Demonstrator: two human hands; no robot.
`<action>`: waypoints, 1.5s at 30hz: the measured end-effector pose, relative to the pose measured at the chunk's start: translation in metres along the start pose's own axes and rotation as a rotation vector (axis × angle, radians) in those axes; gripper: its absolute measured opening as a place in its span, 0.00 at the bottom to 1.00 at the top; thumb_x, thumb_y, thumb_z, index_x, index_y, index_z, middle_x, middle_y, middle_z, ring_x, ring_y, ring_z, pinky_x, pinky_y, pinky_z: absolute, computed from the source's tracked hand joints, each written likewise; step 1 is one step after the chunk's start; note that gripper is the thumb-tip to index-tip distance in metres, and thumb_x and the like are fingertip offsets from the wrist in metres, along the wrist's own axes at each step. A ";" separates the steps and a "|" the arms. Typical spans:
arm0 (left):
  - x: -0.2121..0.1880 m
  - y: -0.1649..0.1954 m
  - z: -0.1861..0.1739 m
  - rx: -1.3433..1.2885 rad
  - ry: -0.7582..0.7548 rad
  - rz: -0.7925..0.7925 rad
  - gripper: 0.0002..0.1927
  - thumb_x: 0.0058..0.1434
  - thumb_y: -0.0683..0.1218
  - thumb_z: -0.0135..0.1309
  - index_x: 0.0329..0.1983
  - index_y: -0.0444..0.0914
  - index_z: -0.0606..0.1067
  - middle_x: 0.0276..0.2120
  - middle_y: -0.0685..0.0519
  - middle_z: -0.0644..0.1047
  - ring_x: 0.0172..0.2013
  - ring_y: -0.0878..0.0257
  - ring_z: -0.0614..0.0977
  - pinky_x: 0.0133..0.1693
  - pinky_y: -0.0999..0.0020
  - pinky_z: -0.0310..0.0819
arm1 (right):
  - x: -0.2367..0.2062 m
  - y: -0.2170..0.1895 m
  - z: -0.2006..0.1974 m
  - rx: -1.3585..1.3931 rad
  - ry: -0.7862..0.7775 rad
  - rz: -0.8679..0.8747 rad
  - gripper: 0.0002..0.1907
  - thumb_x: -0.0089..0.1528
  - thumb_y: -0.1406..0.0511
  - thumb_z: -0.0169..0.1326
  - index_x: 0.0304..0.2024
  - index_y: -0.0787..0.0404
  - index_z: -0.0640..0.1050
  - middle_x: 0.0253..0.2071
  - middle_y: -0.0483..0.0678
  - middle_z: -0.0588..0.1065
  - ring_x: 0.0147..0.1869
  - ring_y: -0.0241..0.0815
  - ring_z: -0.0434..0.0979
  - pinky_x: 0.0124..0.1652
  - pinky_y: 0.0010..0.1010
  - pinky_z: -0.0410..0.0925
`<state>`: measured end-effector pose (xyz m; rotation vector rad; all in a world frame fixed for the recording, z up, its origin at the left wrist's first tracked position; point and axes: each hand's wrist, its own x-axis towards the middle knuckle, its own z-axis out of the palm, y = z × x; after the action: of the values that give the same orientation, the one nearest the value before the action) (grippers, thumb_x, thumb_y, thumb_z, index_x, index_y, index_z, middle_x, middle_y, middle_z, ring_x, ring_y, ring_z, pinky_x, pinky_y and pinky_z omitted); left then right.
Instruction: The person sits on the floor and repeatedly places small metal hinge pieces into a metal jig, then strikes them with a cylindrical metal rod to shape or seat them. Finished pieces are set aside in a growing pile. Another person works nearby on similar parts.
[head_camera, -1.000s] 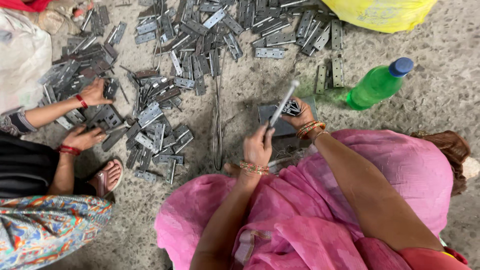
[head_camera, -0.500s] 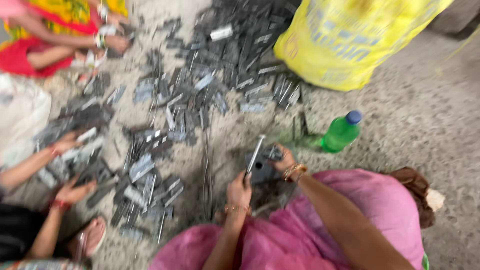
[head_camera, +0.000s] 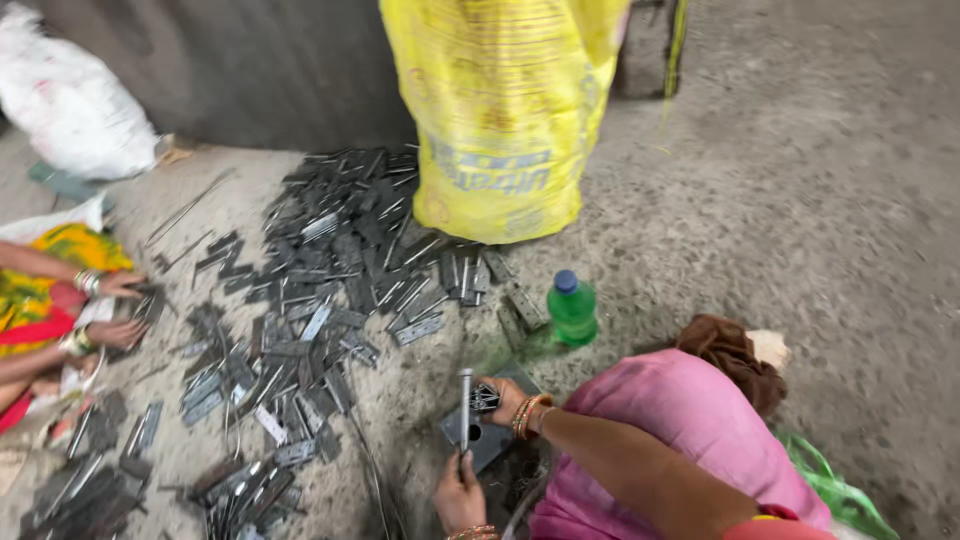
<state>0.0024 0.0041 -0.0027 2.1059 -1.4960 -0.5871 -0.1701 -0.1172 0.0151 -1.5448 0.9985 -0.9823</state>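
The person sits low on the concrete floor (head_camera: 800, 230), pink cloth draped over the knees, both hands working over a flat dark metal block (head_camera: 492, 436) set on the floor just in front of them. The left hand (head_camera: 459, 495) has its grip wrapped narrow around the lower end of a slim metal rod (head_camera: 465, 408), which stands nearly upright over the block. The right hand (head_camera: 508, 398), bangles at the wrist, pinches a small dark hinge piece (head_camera: 484, 397) and holds it just beside the rod, on the far part of the block. Just beyond the right hand a green plastic bottle (head_camera: 572, 309) with a blue cap stands upright on the floor. Farther off, a bulging yellow sack (head_camera: 500, 110) stands against the dark wall, and a broad heap of grey metal hinges (head_camera: 340, 260) spreads from its foot toward the left and near side, thinning into scattered strips. At the left edge another person's hands (head_camera: 118, 308) reach into that scatter, with bright yellow and red cloth behind them. A white sack (head_camera: 70, 95) lies in the far left corner. A bit of green plastic (head_camera: 835, 485) shows at the near right, beside the pink cloth.
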 end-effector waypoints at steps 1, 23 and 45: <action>0.008 -0.010 0.002 0.012 -0.006 -0.022 0.15 0.64 0.53 0.54 0.50 0.44 0.81 0.31 0.40 0.81 0.34 0.40 0.82 0.33 0.47 0.73 | 0.000 0.001 -0.001 -0.061 -0.010 -0.020 0.23 0.46 0.72 0.67 0.45 0.58 0.78 0.34 0.42 0.80 0.37 0.32 0.78 0.42 0.29 0.73; 0.050 -0.032 -0.021 0.107 -0.150 -0.325 0.21 0.60 0.58 0.58 0.49 0.41 0.83 0.42 0.44 0.84 0.45 0.46 0.84 0.48 0.53 0.76 | 0.008 -0.036 -0.034 0.307 0.310 0.748 0.34 0.50 0.58 0.74 0.55 0.66 0.79 0.51 0.52 0.81 0.52 0.44 0.79 0.52 0.39 0.72; -0.099 0.066 -0.054 -1.391 -0.285 -0.019 0.37 0.58 0.45 0.69 0.68 0.31 0.68 0.56 0.45 0.78 0.53 0.58 0.82 0.53 0.62 0.80 | -0.067 -0.131 0.014 0.397 -0.471 0.375 0.22 0.56 0.70 0.62 0.54 0.59 0.77 0.41 0.43 0.81 0.43 0.35 0.80 0.42 0.31 0.74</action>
<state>-0.0444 0.0874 0.0864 0.9388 -0.7025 -1.4253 -0.1630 -0.0305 0.1342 -1.1272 0.6715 -0.4804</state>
